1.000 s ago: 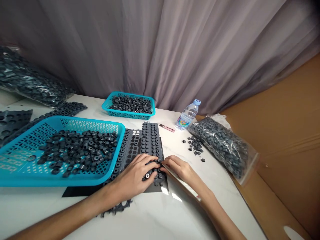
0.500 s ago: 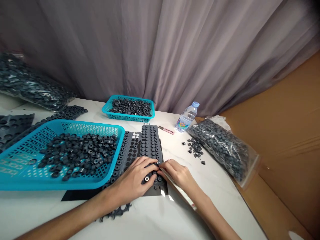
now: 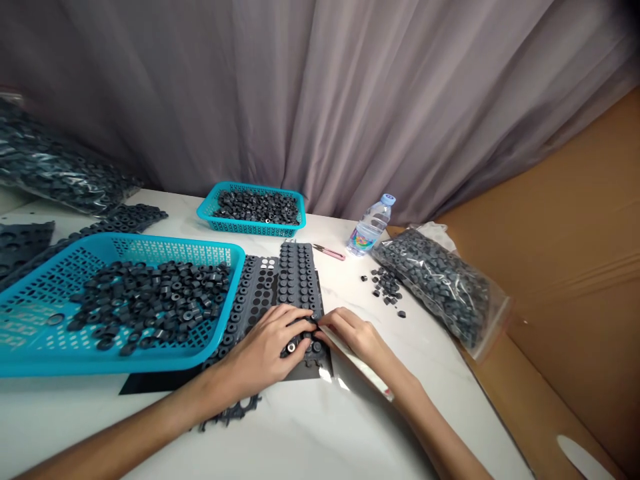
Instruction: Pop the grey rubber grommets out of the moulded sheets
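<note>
A dark grey moulded rubber sheet (image 3: pixel 296 273) with rows of round knobs lies on the table. My left hand (image 3: pixel 275 339) curls over its near end, thumb and fingers around small dark rubber pieces. One such rubber ring (image 3: pixel 291 347), pale at its centre, shows between thumb and fingers. My right hand (image 3: pixel 357 337) meets the left fingertips at the sheet's right edge, its fingers pinched together. Under that palm runs a long thin whitish tool (image 3: pixel 373 379) with a reddish end; its tip is hidden among the fingers. Beside the sheet lies another sheet with round holes (image 3: pixel 264 293).
A large blue basket (image 3: pixel 241 267) of rubber pieces stands left, a smaller blue basket (image 3: pixel 250 229) behind. Pink-handled thread snips (image 3: pixel 333 253), a water bottle (image 3: pixel 370 227), loose pieces (image 3: pixel 386 287) and a filled plastic bag (image 3: pixel 445 293) are right. Another filled bag (image 3: pixel 55 160) sits far left.
The view has shifted slightly, so everything appears a little higher and further left. Both hands stay together at the sheet's near end, with only slight finger movement.
</note>
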`<act>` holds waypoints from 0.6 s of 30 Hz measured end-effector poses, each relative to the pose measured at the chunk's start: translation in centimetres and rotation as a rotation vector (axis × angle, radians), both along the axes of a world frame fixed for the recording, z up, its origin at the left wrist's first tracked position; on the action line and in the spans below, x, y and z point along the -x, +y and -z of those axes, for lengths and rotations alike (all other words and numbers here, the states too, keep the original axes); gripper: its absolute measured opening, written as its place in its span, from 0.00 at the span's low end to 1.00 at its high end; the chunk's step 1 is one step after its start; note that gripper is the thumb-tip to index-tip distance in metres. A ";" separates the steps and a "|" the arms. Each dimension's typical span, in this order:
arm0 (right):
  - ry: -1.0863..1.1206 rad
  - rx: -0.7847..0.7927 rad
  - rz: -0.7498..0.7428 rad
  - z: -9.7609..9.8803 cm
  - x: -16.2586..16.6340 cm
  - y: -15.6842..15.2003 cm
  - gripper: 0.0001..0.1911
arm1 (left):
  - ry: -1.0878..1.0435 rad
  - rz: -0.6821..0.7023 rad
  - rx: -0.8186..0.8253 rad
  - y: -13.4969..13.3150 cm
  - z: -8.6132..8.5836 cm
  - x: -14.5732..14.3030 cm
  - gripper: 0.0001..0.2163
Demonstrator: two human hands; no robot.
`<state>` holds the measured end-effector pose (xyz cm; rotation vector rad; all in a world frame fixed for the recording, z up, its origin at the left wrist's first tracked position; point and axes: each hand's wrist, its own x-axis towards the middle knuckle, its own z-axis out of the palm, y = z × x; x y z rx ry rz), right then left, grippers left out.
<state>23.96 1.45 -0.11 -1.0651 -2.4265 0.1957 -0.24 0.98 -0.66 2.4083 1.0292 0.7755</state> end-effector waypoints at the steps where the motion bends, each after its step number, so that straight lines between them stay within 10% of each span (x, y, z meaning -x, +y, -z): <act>1: 0.014 0.037 -0.002 -0.2 -0.1 -0.1 0.06 | 0.004 0.001 0.000 0.0 0.0 0.0 0.12; 18: 0.015 0.018 -0.059 1.2 -0.8 0.3 0.07 | 0.004 0.011 -0.015 -0.1 -0.1 0.1 0.13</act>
